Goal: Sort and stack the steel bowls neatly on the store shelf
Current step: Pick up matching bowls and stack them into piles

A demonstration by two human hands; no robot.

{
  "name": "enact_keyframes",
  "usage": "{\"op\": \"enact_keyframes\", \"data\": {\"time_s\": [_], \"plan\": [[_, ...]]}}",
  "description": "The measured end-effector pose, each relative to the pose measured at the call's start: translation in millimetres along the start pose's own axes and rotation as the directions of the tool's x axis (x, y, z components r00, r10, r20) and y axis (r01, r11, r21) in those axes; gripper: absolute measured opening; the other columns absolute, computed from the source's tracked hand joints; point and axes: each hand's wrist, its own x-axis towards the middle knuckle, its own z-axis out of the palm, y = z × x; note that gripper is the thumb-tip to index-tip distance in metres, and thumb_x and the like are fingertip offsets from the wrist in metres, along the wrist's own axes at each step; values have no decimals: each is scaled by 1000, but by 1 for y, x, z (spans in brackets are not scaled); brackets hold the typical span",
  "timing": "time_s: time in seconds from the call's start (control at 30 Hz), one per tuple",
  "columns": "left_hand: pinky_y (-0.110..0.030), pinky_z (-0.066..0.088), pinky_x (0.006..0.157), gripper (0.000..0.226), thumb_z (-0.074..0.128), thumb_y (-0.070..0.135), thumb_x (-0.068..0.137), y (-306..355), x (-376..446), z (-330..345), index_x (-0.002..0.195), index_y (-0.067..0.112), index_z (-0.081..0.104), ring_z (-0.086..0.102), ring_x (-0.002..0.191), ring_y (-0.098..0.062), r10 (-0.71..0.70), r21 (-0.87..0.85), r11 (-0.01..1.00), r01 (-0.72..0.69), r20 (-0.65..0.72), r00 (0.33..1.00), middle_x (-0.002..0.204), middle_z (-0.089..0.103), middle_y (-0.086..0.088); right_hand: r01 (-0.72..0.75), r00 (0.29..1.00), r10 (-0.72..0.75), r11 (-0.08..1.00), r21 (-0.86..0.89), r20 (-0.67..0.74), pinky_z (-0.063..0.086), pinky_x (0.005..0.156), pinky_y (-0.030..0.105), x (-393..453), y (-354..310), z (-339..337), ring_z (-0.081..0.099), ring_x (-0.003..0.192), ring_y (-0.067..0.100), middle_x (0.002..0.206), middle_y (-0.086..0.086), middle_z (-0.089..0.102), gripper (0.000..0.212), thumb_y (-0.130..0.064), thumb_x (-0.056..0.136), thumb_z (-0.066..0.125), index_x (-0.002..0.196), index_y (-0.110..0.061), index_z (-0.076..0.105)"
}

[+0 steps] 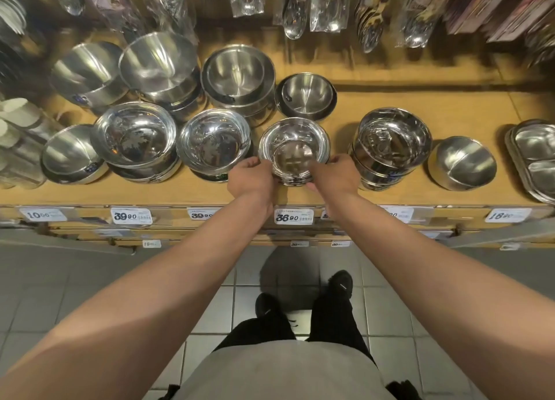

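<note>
A small stack of shiny steel bowls (292, 147) stands at the front middle of the wooden shelf (468, 111). My left hand (252, 175) grips its left side and my right hand (333, 174) grips its right side, fingers curled under the rims. To the left stand two stacks of larger shiny bowls (213, 141) (135, 136). A taller shiny stack (390, 144) stands to the right, and a single matte bowl (462, 162) beyond it. Behind are matte bowl stacks (237, 75) (306, 94) (159, 63).
Steel divided trays (534, 156) lie at the shelf's right end. Packaged spoons and ladles (295, 18) hang above the back of the shelf. Price tags (294, 216) line the front edge. Bare wood shows at the back right. Tiled floor lies below.
</note>
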Motion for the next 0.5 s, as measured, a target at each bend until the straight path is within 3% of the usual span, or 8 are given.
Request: {"op": "enact_keyframes", "data": {"time_s": [0.07, 0.13, 0.23, 0.4, 0.5], "plan": [[-38, 61, 90, 15, 72, 8, 88, -1, 0, 0, 99, 17, 76, 72, 93, -19, 13, -1, 1000, -13, 6, 1000, 102, 76, -1, 4, 1000, -5, 999, -33, -4, 59, 89, 46, 1, -3, 0, 70, 100, 33, 106, 13, 69, 35, -22, 81, 74, 111, -5, 64], [-37, 59, 94, 30, 73, 9, 87, -3, 1, -1, 117, 13, 73, 71, 101, -21, 13, -1, 1000, -13, 4, 1000, 114, 74, -3, 18, 1000, -18, 998, -55, -2, 60, 87, 46, 1, -4, -2, 71, 97, 32, 102, 13, 71, 29, -22, 82, 72, 106, -6, 68], [-38, 60, 93, 33, 76, 13, 85, -5, 2, -1, 118, 11, 73, 72, 100, -22, 32, 35, 999, -32, 9, 999, 112, 75, -4, 54, 999, -54, 995, -83, 3, 60, 85, 47, 0, -3, -4, 73, 90, 31, 90, 12, 75, 21, -22, 83, 70, 95, -6, 74], [-37, 60, 89, 37, 81, 13, 78, -2, -1, 1, 113, 9, 72, 71, 91, -20, 74, 142, 987, -74, 2, 997, 90, 70, 1, 63, 998, -62, 996, -64, 17, 60, 85, 51, -1, -2, -5, 74, 87, 32, 87, 13, 76, 21, -27, 84, 71, 81, -7, 73], [-38, 61, 87, 38, 80, 15, 78, -2, -3, 4, 115, 9, 71, 72, 94, -23, 84, 160, 984, -80, -19, 996, 95, 72, -2, 64, 998, -63, 997, -50, 18, 60, 85, 52, 0, -1, -6, 74, 88, 33, 88, 15, 76, 29, -31, 84, 73, 83, -2, 74]]}}
